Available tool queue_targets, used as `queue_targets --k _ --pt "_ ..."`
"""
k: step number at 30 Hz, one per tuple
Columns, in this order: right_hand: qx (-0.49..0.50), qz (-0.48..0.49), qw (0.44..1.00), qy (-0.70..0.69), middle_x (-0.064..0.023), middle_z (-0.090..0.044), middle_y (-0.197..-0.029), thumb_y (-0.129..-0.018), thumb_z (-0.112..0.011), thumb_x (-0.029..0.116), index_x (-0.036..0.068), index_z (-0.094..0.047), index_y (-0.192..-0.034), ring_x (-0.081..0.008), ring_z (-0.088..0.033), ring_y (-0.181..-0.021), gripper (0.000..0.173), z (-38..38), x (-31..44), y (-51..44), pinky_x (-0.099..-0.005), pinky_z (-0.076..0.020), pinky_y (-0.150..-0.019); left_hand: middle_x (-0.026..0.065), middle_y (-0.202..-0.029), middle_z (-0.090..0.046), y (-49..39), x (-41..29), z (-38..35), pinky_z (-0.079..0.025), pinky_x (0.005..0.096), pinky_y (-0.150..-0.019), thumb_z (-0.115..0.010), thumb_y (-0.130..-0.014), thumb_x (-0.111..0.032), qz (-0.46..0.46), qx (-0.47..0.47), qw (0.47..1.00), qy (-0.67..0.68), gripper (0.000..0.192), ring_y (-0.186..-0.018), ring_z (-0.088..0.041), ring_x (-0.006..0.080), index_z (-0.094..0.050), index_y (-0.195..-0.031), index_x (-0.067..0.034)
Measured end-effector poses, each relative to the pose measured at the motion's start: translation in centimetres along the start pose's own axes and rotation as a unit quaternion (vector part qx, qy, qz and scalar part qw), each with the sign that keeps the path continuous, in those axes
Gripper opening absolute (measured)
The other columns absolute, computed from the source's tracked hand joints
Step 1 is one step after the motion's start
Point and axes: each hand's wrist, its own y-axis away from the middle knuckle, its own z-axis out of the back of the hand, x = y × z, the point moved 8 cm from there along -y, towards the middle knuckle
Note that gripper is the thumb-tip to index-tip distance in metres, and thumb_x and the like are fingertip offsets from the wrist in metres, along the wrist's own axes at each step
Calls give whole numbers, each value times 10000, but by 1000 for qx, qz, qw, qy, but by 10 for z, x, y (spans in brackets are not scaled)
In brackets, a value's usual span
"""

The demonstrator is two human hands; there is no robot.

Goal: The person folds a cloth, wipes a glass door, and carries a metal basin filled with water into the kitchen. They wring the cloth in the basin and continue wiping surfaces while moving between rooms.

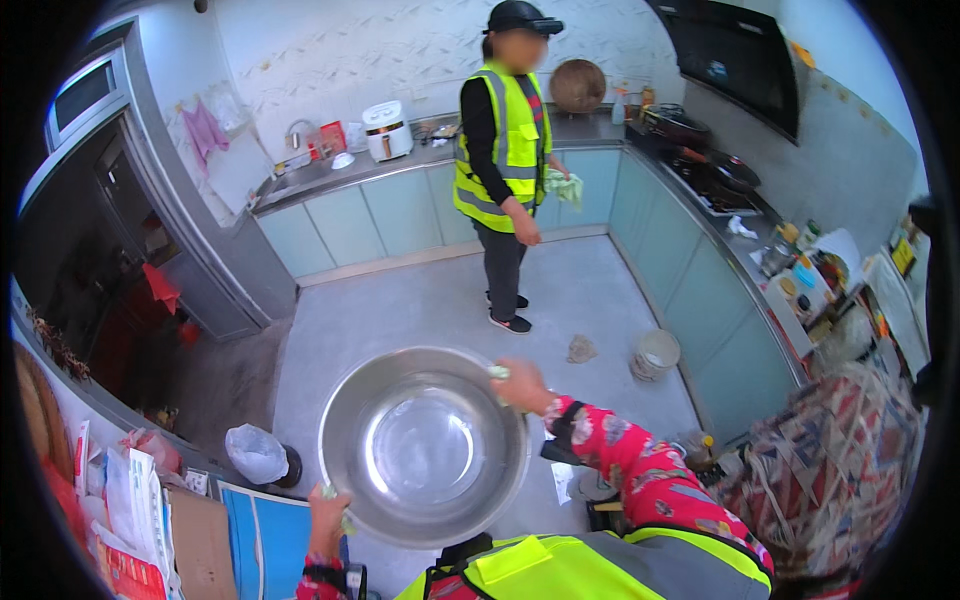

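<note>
A large round steel basin [421, 450] lies before me, low over the grey floor; whether it touches the floor I cannot tell. My right hand [523, 385] is at its upper right rim, closed on a pale green cloth [498, 372]. At the lower left rim, my left hand [328, 517] holds another pale green cloth [328, 492]. Both cloths are mostly hidden by my fingers. The inside of the basin shines and shows bright reflections. Beyond it stands a person in a yellow safety vest [496, 172], with a light green cloth [564, 187] in one hand.
A white bucket [655, 354] and a brown rag [581, 349] are on the floor to the right. A lined bin [256, 454] stands left of the basin. Cardboard [201, 544] lies at the lower left, a patterned bundle [825, 472] at the right. Cabinets [675, 247] line the walls.
</note>
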Motion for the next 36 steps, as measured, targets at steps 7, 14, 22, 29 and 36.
queue_targets --k 7,14,22,29,36 --pt "-78 -89 992 35 -172 -628 -817 -675 -639 217 57 -625 -860 -348 -605 -782 245 44 -73 -65 -419 -475 -701 39 -759 -597 -173 -1 -97 -473 263 -584 -566 -603 77 5 109 991 -81 301 -642 -573 134 -567 -896 8" --pt "-164 -176 969 55 -182 -613 -835 -671 -647 225 30 -596 -876 -354 -590 -806 288 81 -156 -112 -416 -465 -727 46 -787 -593 -321 -10 -228 -473 265 -601 -563 -622 65 20 252 959 -125 307 -669 -569 135 -552 -924 12" --pt "-158 -281 946 33 -183 -623 -860 -636 -679 229 39 -605 -959 -353 -597 -832 382 98 -232 -144 -399 -475 -754 46 -804 -605 -412 -19 -356 -467 259 -621 -558 -636 41 10 344 922 -179 311 -689 -570 132 -560 -946 14" --pt "-196 -325 924 41 -209 -604 -805 -641 -683 237 26 -576 -900 -373 -592 -780 351 104 -291 -151 -418 -475 -691 40 -788 -609 -470 -5 -452 -467 264 -639 -577 -636 -5 -93 404 865 -283 286 -690 -557 117 -573 -922 7" --pt "-257 -387 885 32 -217 -590 -763 -660 -672 219 12 -555 -870 -388 -586 -732 317 67 -355 -119 -424 -471 -652 56 -792 -621 -519 65 -538 -469 287 -658 -594 -650 -51 -76 499 797 -332 298 -699 -565 133 -576 -943 1"
